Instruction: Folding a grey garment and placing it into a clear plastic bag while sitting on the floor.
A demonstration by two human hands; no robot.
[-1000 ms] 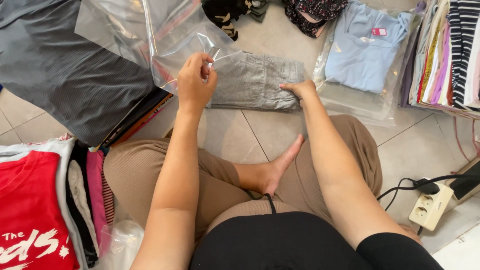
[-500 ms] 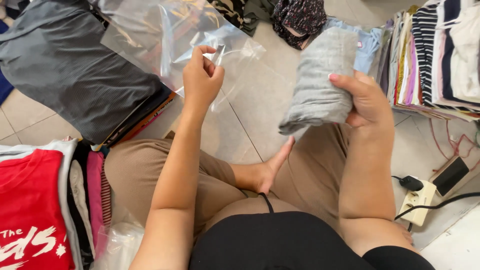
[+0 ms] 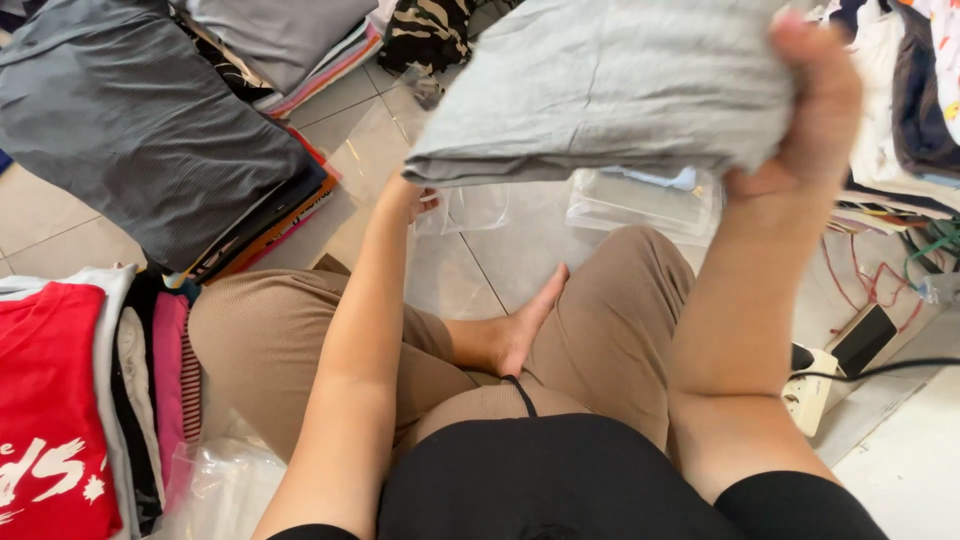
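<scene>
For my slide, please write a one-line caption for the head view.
Seated on a tiled floor, the right hand lifts a folded grey garment above the left hand, beside a clear plastic bag.

The folded grey garment (image 3: 610, 85) looks like soft matt knit cloth; the clear bag (image 3: 470, 208) seems glossy plastic.

Bright, even daylight fills the scene with only soft shadows, while the raised right hand (image 3: 815, 100) and the grey folded cloth (image 3: 610, 85) show motion blur, and faint glare marks the clear plastic bag (image 3: 470, 205) on the floor.
</scene>
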